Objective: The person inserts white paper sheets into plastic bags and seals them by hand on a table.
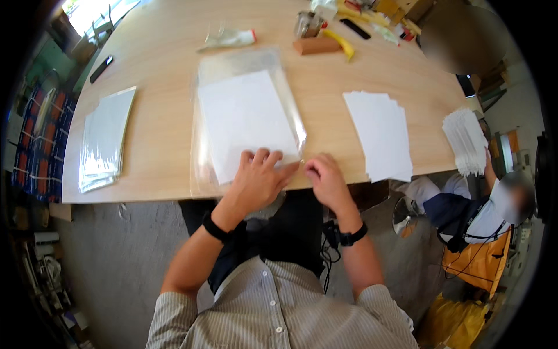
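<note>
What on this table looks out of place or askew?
Nothing looks damaged or spilled. Only the clear plastic sleeve holding the white paper sheet overhangs the wooden table's near edge, under the left hand.

You are in a small workshop for packing paper. Your big wooden table (157,70) has stacks of white sheets (381,134) and clear bags (104,139), with tools (325,35) at the far end.

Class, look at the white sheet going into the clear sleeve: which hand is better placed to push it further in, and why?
Probably the left hand: it lies flat on the white sheet inside the clear sleeve. The right hand only pinches the sleeve's near corner.
</note>
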### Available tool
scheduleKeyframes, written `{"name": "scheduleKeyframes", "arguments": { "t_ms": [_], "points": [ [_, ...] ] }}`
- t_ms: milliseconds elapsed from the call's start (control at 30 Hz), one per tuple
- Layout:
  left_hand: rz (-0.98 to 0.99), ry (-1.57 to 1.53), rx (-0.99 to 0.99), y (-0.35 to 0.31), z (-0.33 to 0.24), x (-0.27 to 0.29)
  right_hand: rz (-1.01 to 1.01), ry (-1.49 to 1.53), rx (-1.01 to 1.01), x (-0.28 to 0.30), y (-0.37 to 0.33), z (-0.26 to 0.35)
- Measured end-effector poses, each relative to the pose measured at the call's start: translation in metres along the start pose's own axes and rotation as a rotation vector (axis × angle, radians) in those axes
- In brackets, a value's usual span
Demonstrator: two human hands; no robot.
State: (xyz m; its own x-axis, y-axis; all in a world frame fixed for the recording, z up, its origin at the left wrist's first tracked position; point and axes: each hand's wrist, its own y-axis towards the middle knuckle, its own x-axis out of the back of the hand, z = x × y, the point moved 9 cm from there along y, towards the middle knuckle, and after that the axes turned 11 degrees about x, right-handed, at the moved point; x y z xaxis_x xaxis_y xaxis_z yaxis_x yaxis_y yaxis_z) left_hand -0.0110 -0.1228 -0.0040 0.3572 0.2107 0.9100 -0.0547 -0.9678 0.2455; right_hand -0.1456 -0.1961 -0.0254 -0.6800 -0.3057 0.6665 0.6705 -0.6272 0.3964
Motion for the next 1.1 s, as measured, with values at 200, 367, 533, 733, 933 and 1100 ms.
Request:
{"name": "scheduleKeyframes", "arguments": {
  "t_ms": [200,367,533,733,933,1100],
  "points": [
    [0.003,-0.040,0.041,0.001,0.001,-0.001,-0.020,-0.036,0.107,0.006,0.003,0.011],
    [-0.051,-0.020,0.024,0.000,0.003,0.001,0.066,0.255,-0.191,-0.008,-0.003,-0.016],
    [-0.040,-0.047,0.037,-0.001,0.007,-0.001,0.086,0.358,-0.349,-0.014,-0.003,-0.027],
    [0.005,-0.004,0.048,0.002,0.008,-0.012,-0.050,0.513,-0.426,-0.017,-0.012,-0.054],
    [0.034,-0.060,0.090,0.000,0.010,-0.006,0.068,0.440,-0.395,-0.016,-0.003,-0.037],
    [0.049,0.001,0.090,0.001,0.003,-0.014,0.072,0.314,-0.399,-0.007,-0.009,-0.031]
  ]
}}
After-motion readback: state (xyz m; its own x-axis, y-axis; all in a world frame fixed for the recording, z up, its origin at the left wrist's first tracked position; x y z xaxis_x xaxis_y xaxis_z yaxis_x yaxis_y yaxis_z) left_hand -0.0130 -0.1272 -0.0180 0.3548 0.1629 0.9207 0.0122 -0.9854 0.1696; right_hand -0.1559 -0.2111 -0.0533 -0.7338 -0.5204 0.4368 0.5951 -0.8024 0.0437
